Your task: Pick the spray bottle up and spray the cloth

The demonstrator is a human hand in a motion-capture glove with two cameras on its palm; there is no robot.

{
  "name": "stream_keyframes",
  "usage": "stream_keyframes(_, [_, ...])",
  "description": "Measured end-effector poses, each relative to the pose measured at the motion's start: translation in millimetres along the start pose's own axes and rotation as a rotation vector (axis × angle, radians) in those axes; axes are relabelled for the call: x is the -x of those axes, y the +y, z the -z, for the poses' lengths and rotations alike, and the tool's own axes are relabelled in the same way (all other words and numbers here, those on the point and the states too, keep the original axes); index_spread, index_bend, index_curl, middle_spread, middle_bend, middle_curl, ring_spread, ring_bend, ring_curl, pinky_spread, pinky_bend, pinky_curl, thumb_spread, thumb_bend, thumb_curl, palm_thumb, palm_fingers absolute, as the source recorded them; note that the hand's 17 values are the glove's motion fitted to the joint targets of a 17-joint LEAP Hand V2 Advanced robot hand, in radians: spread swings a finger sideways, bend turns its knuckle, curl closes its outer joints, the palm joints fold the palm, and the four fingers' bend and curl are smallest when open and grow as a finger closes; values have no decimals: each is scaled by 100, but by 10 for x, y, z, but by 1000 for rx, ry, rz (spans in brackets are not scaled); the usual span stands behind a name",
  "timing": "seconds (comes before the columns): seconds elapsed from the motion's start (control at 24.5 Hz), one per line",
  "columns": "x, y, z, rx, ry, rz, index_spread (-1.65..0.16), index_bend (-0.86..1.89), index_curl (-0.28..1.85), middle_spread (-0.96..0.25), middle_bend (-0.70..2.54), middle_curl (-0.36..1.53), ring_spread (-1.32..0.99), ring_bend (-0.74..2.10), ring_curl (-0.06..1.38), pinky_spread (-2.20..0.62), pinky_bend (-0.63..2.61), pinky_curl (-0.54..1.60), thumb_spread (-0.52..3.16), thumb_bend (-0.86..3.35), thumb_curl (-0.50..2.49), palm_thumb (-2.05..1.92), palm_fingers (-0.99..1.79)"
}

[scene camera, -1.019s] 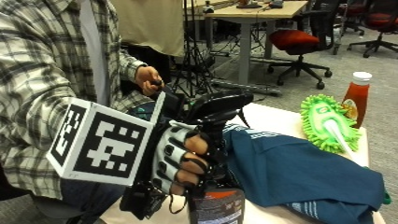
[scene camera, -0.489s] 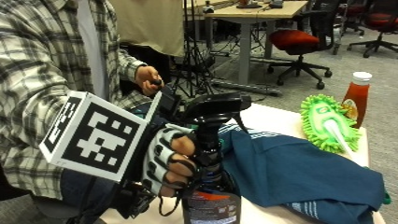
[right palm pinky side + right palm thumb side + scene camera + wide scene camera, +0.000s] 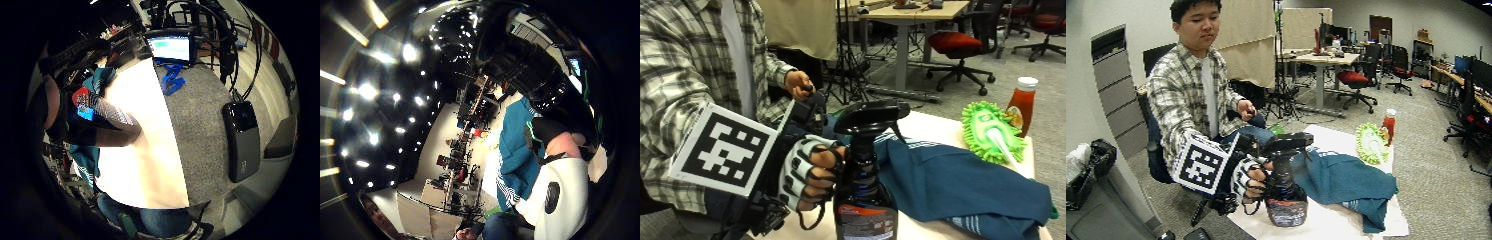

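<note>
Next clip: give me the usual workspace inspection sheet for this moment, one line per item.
Surface: white table, partly covered by the cloth.
Job's things: spray bottle upright at the near edge, nozzle towards the cloth; teal cloth spread and rumpled beside it.
Clutter: green duster and ketchup bottle at the table's far end.
Grippers: right hand curled round the bottle's neck; whether a finger is on the trigger cannot be told.
Cables: cables around the tripod and under the desk behind.
Surroundings: office with a desk, a red chair and grey carpet.
</note>
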State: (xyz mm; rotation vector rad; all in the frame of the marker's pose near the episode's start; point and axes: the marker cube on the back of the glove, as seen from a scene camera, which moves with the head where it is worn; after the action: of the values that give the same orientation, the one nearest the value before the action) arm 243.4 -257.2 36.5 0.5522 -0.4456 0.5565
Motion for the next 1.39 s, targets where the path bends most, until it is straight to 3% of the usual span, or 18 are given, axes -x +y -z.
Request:
stream_keyframes(0.33, [62,30,65,5,-39,32,-24,22,33,-18,39,60,-21,73,54,-12,63,52,99,-3,48,92,115])
stream_keyframes(0.57, [109,-25,5,55,-87,48,-26,9,33,-12,33,58,-15,58,53,1,53,53,99,-5,46,81,58])
stream_keyframes(0.73, [115,-68,-95,81,-140,27,-28,10,31,-7,18,51,-8,51,49,9,54,50,101,-6,44,73,35])
stream_keyframes(0.98, [123,-126,-152,83,-216,29,-30,9,26,-4,16,45,-3,47,42,16,54,43,103,-4,43,68,32])
stream_keyframes(1.39, [122,-130,-248,40,-565,-55,-30,13,25,-4,20,42,-3,54,40,19,46,38,102,0,46,81,44])
